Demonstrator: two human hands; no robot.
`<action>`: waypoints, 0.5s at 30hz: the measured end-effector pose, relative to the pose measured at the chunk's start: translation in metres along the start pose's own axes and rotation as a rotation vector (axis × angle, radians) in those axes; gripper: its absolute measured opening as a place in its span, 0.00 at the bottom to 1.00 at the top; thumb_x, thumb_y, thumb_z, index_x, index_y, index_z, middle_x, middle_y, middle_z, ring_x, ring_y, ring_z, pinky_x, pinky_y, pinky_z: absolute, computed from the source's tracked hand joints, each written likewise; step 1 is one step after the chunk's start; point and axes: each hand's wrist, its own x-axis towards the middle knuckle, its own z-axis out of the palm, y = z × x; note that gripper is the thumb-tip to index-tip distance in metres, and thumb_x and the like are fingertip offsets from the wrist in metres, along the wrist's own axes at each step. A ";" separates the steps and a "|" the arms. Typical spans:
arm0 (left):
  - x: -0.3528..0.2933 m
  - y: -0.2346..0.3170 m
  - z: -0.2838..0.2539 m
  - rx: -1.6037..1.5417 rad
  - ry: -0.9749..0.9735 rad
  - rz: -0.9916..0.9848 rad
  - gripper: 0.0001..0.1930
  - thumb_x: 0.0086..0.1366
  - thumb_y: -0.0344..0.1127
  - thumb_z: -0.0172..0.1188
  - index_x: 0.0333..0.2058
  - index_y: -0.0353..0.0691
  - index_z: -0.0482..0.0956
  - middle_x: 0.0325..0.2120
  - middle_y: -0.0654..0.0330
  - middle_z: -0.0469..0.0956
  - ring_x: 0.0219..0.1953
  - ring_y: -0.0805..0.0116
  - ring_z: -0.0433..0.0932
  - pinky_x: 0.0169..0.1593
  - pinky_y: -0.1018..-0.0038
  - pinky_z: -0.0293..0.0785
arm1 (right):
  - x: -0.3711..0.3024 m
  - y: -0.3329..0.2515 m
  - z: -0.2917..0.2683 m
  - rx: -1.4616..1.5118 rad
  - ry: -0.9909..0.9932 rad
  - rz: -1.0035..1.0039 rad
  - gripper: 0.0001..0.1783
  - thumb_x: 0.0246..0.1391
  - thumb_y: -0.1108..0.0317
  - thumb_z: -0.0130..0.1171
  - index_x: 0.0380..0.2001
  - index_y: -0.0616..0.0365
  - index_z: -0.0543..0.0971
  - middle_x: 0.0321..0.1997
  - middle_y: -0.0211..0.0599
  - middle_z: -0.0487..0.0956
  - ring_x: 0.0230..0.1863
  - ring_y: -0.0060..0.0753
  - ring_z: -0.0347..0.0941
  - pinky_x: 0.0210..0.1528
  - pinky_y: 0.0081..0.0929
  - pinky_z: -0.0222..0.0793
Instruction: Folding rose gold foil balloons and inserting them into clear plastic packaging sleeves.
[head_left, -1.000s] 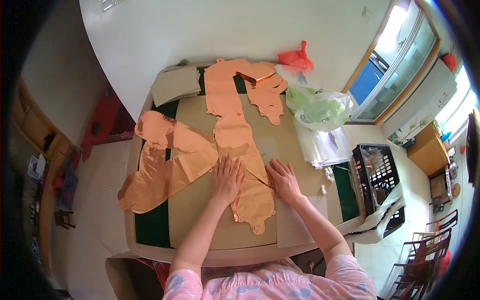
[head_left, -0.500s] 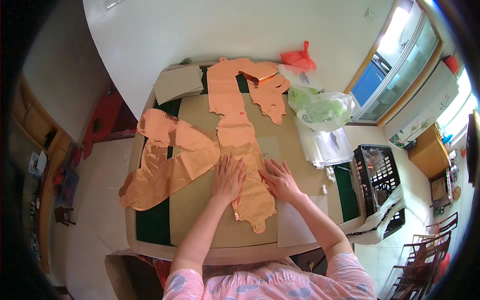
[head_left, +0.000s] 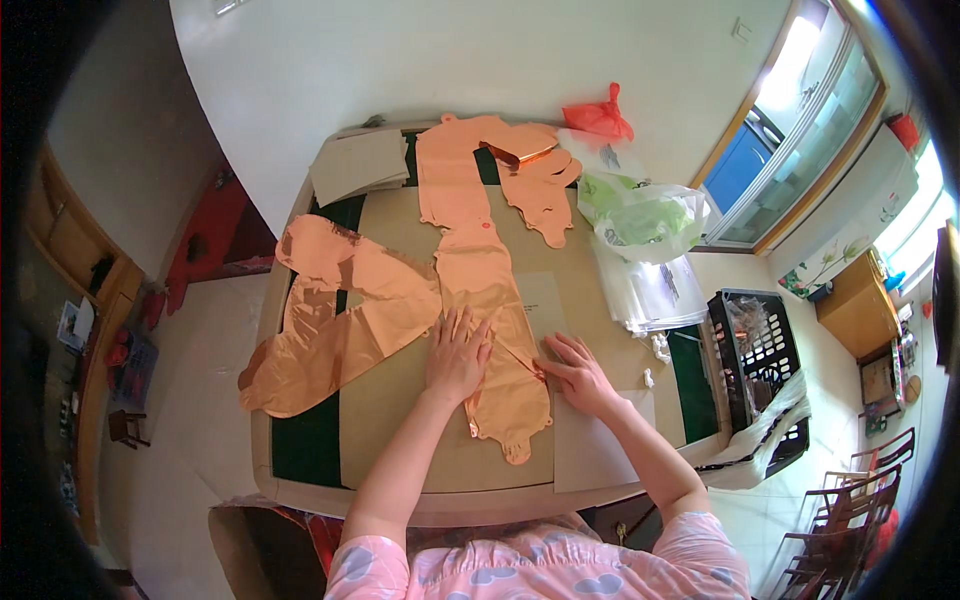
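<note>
A flat, uninflated rose-gold foil balloon lies lengthwise before me, its tabbed end toward the near table edge. My left hand rests flat on its left side, fingers spread and pointing away from me. At the right edge of the foil is my right hand, fingers stretched out, with its fingertips at or just beside that edge. Another flat foil balloon, creased and bent into an angle, spreads to the left. Further foil continues toward the far side, partly folded over itself.
Grey-brown cardboard sheets lie at the far left of the table. To the right are a green-white plastic bag, clear plastic sleeves and a white sheet. A black crate stands beyond the right edge; a red bag sits at the back.
My right hand has slid a little right and toward me, off the foil's surface to its edge. My left hand stays nearly in place.
</note>
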 end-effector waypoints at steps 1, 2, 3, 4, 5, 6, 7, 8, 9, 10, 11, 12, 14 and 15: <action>0.000 0.000 0.000 0.000 0.000 0.000 0.23 0.68 0.46 0.48 0.61 0.52 0.66 0.65 0.53 0.57 0.68 0.51 0.52 0.67 0.50 0.48 | -0.005 -0.001 -0.002 0.001 0.000 0.000 0.25 0.49 0.75 0.58 0.51 0.40 0.79 0.66 0.41 0.65 0.68 0.48 0.57 0.68 0.51 0.52; 0.000 0.000 0.001 -0.004 0.004 0.001 0.23 0.68 0.46 0.48 0.61 0.52 0.66 0.65 0.53 0.57 0.68 0.51 0.52 0.67 0.50 0.48 | -0.011 -0.003 -0.005 0.003 -0.004 -0.018 0.28 0.45 0.78 0.56 0.51 0.40 0.79 0.65 0.42 0.66 0.67 0.50 0.58 0.68 0.52 0.52; 0.000 0.000 0.001 -0.009 0.008 0.003 0.23 0.68 0.46 0.48 0.61 0.52 0.66 0.65 0.53 0.57 0.68 0.51 0.52 0.67 0.50 0.48 | -0.015 -0.005 -0.008 0.005 -0.008 -0.035 0.31 0.41 0.81 0.54 0.51 0.41 0.79 0.64 0.44 0.67 0.67 0.52 0.59 0.67 0.52 0.53; 0.000 0.000 0.002 -0.010 0.006 0.005 0.23 0.68 0.46 0.48 0.61 0.52 0.66 0.65 0.53 0.57 0.68 0.51 0.52 0.67 0.50 0.48 | -0.019 -0.007 -0.012 0.005 -0.008 -0.033 0.31 0.41 0.81 0.54 0.51 0.41 0.79 0.64 0.44 0.67 0.67 0.52 0.59 0.67 0.52 0.53; 0.000 -0.001 0.002 -0.012 0.010 0.004 0.23 0.68 0.46 0.48 0.60 0.52 0.66 0.65 0.53 0.58 0.68 0.51 0.52 0.67 0.50 0.48 | -0.023 -0.008 -0.016 -0.012 -0.041 -0.034 0.32 0.40 0.80 0.56 0.51 0.39 0.79 0.65 0.41 0.66 0.68 0.49 0.58 0.68 0.53 0.52; 0.000 -0.001 0.003 -0.015 0.013 0.003 0.23 0.68 0.46 0.48 0.60 0.52 0.66 0.65 0.53 0.58 0.68 0.51 0.52 0.68 0.50 0.48 | -0.026 -0.011 -0.019 -0.029 -0.074 -0.035 0.33 0.39 0.79 0.57 0.51 0.37 0.79 0.66 0.38 0.65 0.68 0.46 0.57 0.68 0.54 0.51; 0.000 -0.001 0.003 -0.015 0.012 0.003 0.23 0.68 0.46 0.48 0.60 0.52 0.66 0.65 0.53 0.58 0.68 0.51 0.52 0.68 0.50 0.48 | -0.029 -0.013 -0.021 -0.029 -0.074 -0.034 0.33 0.39 0.79 0.57 0.51 0.37 0.79 0.66 0.38 0.65 0.68 0.46 0.57 0.68 0.54 0.51; 0.000 -0.002 0.004 -0.015 0.015 0.002 0.23 0.68 0.46 0.48 0.60 0.52 0.67 0.65 0.54 0.58 0.68 0.50 0.52 0.68 0.50 0.48 | -0.031 -0.017 -0.024 -0.022 -0.094 -0.026 0.33 0.39 0.79 0.57 0.51 0.37 0.79 0.67 0.38 0.65 0.68 0.46 0.57 0.68 0.54 0.50; 0.000 -0.002 0.004 -0.016 0.017 0.000 0.23 0.68 0.46 0.48 0.60 0.52 0.67 0.65 0.54 0.58 0.68 0.50 0.52 0.68 0.50 0.48 | -0.033 -0.018 -0.024 -0.016 -0.114 -0.019 0.33 0.39 0.79 0.56 0.51 0.37 0.79 0.67 0.37 0.64 0.68 0.46 0.57 0.69 0.55 0.50; 0.000 -0.002 0.004 -0.016 0.018 0.001 0.23 0.68 0.46 0.48 0.60 0.52 0.67 0.65 0.54 0.58 0.68 0.50 0.52 0.68 0.50 0.48 | -0.035 -0.018 -0.024 -0.017 -0.113 -0.018 0.33 0.39 0.79 0.56 0.51 0.37 0.79 0.67 0.37 0.64 0.68 0.46 0.57 0.69 0.55 0.50; 0.000 -0.002 0.004 -0.018 0.021 0.003 0.23 0.68 0.46 0.48 0.60 0.52 0.67 0.65 0.54 0.58 0.68 0.50 0.52 0.68 0.50 0.48 | -0.037 -0.018 -0.024 -0.013 -0.108 -0.028 0.33 0.40 0.79 0.56 0.51 0.37 0.79 0.66 0.37 0.65 0.68 0.46 0.57 0.69 0.55 0.50; 0.000 -0.003 0.004 -0.019 0.024 0.004 0.23 0.68 0.46 0.48 0.60 0.52 0.67 0.65 0.53 0.58 0.68 0.50 0.52 0.68 0.50 0.48 | -0.038 -0.017 -0.024 -0.009 -0.103 -0.039 0.32 0.40 0.79 0.56 0.51 0.37 0.79 0.66 0.37 0.66 0.68 0.46 0.57 0.69 0.55 0.50; 0.001 -0.002 0.003 -0.019 0.024 0.004 0.23 0.68 0.46 0.48 0.60 0.52 0.67 0.65 0.53 0.58 0.68 0.50 0.52 0.67 0.50 0.48 | -0.036 -0.013 -0.025 -0.008 -0.107 -0.066 0.31 0.40 0.79 0.56 0.50 0.40 0.79 0.65 0.38 0.67 0.68 0.47 0.58 0.69 0.55 0.50; 0.001 -0.002 0.003 -0.019 0.021 0.004 0.22 0.68 0.46 0.48 0.60 0.52 0.67 0.65 0.53 0.58 0.68 0.50 0.52 0.67 0.50 0.48 | -0.034 -0.011 -0.025 -0.004 -0.111 -0.093 0.30 0.40 0.79 0.56 0.50 0.43 0.79 0.64 0.38 0.68 0.67 0.47 0.59 0.68 0.55 0.50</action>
